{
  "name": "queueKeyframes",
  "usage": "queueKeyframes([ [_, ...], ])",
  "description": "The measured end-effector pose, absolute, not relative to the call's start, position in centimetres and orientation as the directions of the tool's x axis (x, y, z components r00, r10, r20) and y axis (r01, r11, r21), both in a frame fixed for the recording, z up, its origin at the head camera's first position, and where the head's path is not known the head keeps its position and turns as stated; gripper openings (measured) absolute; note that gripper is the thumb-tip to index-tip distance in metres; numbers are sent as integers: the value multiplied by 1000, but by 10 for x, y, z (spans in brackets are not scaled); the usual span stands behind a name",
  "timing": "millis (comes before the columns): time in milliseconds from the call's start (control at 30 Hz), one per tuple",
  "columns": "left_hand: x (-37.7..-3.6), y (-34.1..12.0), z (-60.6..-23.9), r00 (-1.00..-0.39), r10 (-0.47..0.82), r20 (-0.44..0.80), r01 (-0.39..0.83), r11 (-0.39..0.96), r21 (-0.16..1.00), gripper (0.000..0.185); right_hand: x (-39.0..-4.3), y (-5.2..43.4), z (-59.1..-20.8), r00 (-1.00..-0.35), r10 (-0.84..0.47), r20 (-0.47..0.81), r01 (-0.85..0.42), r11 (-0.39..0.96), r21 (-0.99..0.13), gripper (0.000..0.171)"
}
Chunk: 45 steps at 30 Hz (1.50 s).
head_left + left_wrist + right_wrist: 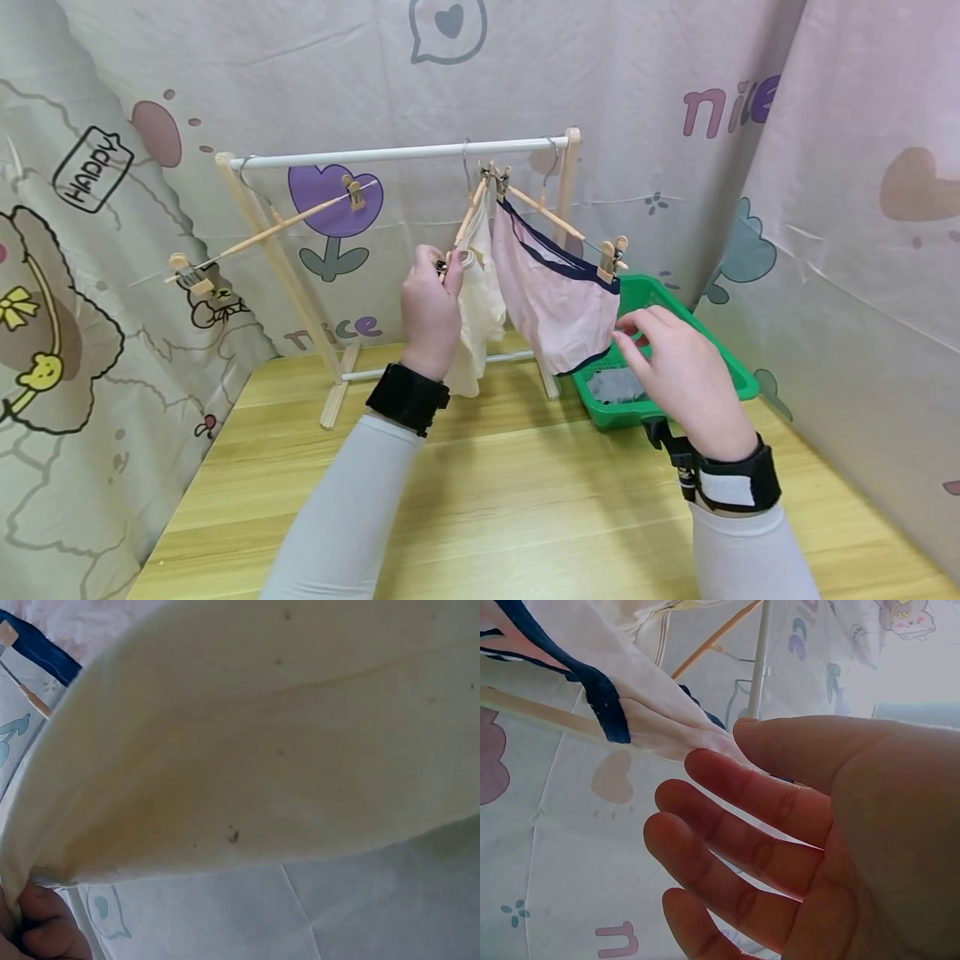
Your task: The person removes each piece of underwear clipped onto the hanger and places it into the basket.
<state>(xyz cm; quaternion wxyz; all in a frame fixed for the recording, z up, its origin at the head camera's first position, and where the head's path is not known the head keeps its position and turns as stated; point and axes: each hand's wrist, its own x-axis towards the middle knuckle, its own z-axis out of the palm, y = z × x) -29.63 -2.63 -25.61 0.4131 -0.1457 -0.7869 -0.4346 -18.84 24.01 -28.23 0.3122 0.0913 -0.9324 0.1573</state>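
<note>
**Hands at the small drying rack**

The left hand [429, 310] is reaching up at the low end of a wooden hanger [471, 215], its fingers pinching the clip and the top corner of a cream garment [480, 308]. That garment is hanging from the hanger, just left of a pink garment with navy trim [551, 296]; the two are touching at the top. In the left wrist view the cream cloth is filling most of the frame, with fingertips [45, 930] bunched at its lower corner.

The right hand [686, 379] is hovering beside the pink garment's lower right edge, fingers spread wide and relaxed, gripping nothing; the thumb tip is lying close against the cloth.

Both garments are hanging from the white rail of the wooden rack [397, 153]. A green basket [738, 375] is sitting on the worktop [495, 500] behind the right hand, grey cloth [617, 385] inside it. A second hanger [270, 229], bare, is hanging at the rail's left end.
</note>
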Motion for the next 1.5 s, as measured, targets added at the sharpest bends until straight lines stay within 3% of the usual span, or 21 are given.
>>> queueKeyframes([
  [567, -293, -43, -251, -543, -173, 821, 615, 584, 530, 32, -189, 239, -283, -788, -75, 611, -275, 931, -241, 13],
  [1500, -270, -61, -252, -512, -280, 812, 612, 545, 573, 31, -190, 239, -284, -784, -90, 614, -286, 930, -229, 11],
])
